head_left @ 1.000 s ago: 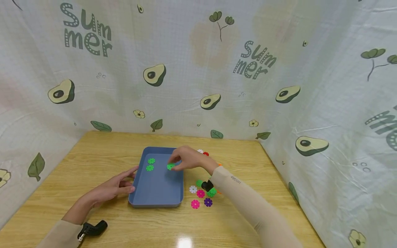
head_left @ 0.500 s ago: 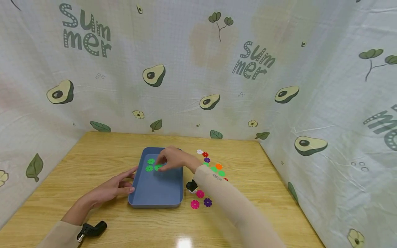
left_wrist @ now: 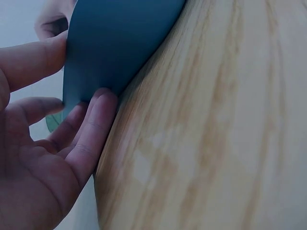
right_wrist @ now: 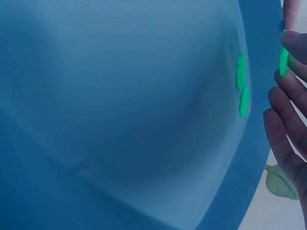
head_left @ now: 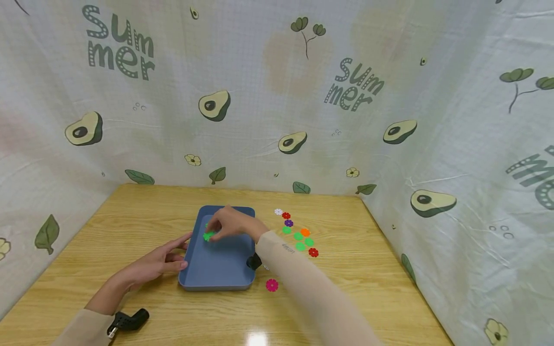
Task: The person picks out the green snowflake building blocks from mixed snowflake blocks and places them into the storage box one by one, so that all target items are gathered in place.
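My left hand (head_left: 149,262) rests against the left wall of the blue tray (head_left: 216,276), thumb and fingertips touching it with the fingers fairly straight. Over the tray's left part, my right hand (head_left: 235,224) pinches a green notched flower-shaped disc (right_wrist: 284,60) between thumb and fingers. In the right wrist view, two more green discs (right_wrist: 241,72) lie on the tray floor near its edge. From the head, a bit of green shows under the right fingertips, and the hand covers part of the discs there.
Right of the tray, loose flower discs lie on the wooden table (head_left: 346,278): several green discs (head_left: 298,236), an orange disc (head_left: 305,232), a purple disc (head_left: 288,223), red, white and pink ones. My right forearm hides some. A printed curtain (head_left: 259,96) stands behind.
My right hand has moved left across the tray with a green disc, toward the two green discs at its left side. The left hand has stayed at the tray's wall.
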`<state>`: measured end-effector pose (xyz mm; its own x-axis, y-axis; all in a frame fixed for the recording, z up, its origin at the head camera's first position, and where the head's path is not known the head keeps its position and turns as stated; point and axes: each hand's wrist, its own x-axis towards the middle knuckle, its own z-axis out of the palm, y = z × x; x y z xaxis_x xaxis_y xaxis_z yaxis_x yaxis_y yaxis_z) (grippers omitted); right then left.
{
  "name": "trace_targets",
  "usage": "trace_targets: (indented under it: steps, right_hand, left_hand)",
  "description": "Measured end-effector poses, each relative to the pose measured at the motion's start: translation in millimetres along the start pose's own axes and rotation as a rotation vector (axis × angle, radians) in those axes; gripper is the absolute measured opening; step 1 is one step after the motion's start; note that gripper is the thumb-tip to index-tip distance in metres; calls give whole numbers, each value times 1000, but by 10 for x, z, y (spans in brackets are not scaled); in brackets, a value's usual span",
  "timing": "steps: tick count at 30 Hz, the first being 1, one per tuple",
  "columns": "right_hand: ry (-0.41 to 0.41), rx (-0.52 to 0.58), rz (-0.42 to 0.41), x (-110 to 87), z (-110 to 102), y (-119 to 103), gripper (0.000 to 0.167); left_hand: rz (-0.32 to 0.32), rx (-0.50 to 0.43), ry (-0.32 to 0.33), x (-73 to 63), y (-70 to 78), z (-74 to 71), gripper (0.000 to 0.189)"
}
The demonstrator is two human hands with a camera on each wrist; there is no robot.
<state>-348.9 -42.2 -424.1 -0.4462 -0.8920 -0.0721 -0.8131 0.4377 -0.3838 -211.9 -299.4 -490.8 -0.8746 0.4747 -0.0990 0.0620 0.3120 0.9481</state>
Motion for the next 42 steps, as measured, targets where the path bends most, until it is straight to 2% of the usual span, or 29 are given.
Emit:
trace_targets:
  steps: [13, 19, 26, 33, 42]
  right_hand:
    - [-55, 14, 40, 72, 231, 5, 18]
    - [-78, 6, 64, 75, 249, -20, 21]
    - [-64, 95, 78, 54, 270, 8, 27]
    - [-32, 124, 90, 40, 329, 55, 30]
    - [-49, 184, 102, 4, 334, 72, 34]
  left_hand:
    - [-6, -11, -16, 6, 7, 6, 85]
    - [-5, -12, -22, 8, 6, 3, 85]
    - [6, 2, -18, 10, 13, -5, 84]
    - [2, -12, -20, 2, 9, -5, 84]
    - [13, -14, -21, -15, 23, 1, 85]
